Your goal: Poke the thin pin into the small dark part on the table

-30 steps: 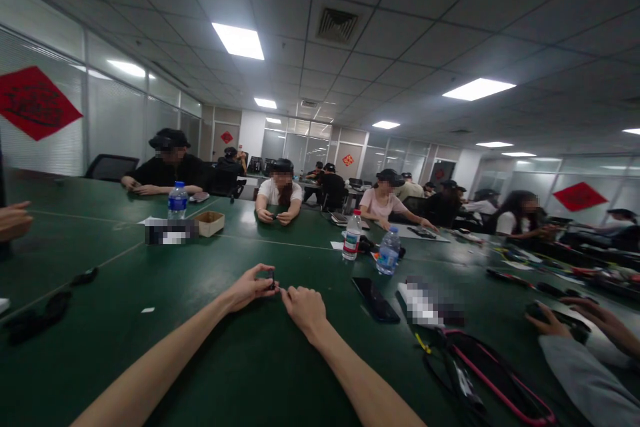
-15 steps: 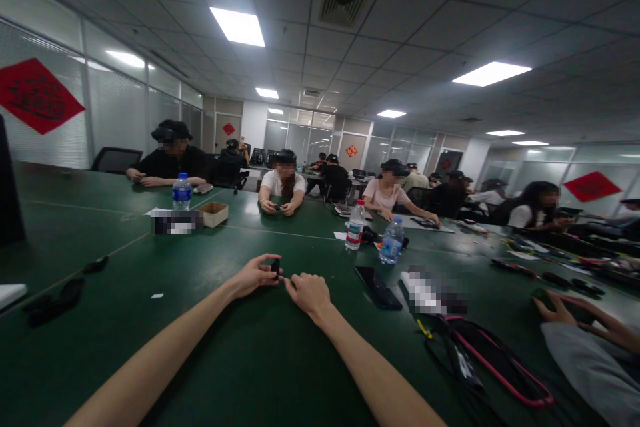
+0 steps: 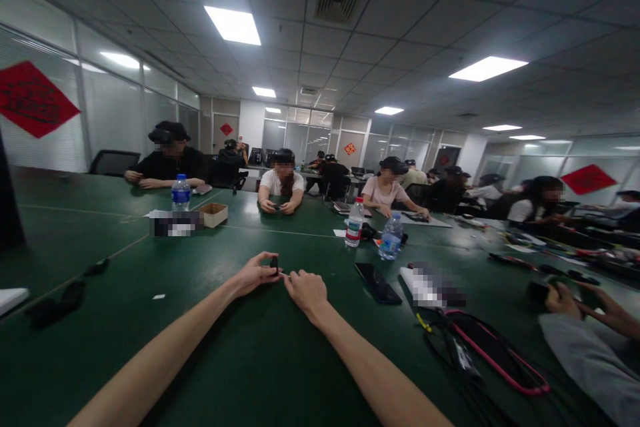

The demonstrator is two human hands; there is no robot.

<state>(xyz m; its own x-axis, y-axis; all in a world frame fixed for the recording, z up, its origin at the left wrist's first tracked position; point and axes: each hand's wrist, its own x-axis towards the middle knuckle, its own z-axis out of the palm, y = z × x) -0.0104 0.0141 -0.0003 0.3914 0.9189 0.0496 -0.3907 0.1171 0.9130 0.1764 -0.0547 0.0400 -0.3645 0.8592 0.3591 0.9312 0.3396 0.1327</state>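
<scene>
My left hand (image 3: 254, 274) is closed on a small black object (image 3: 275, 264), held upright between thumb and fingers just above the green table (image 3: 210, 367). What kind of object it is I cannot make out. Close by on the right, my right hand (image 3: 307, 290) pinches a thin, light-coloured stick (image 3: 283, 275) whose end points at the black object. Whether the stick touches it is too small to tell. To the right of my right hand lies a dark phone (image 3: 377, 283).
Two bottles, one red-capped (image 3: 355, 223) and one blue-capped (image 3: 391, 237), stand beyond my right hand. A pink-edged black pouch (image 3: 500, 353) and cables lie at right, near a co-worker's hands (image 3: 567, 298). A small open box (image 3: 214, 215) and another bottle (image 3: 181, 193) stand farther left.
Both my hands keep nearly the same place and grip. The view has shifted slightly. At the right, the co-worker's hands have turned the dark object they hold.
</scene>
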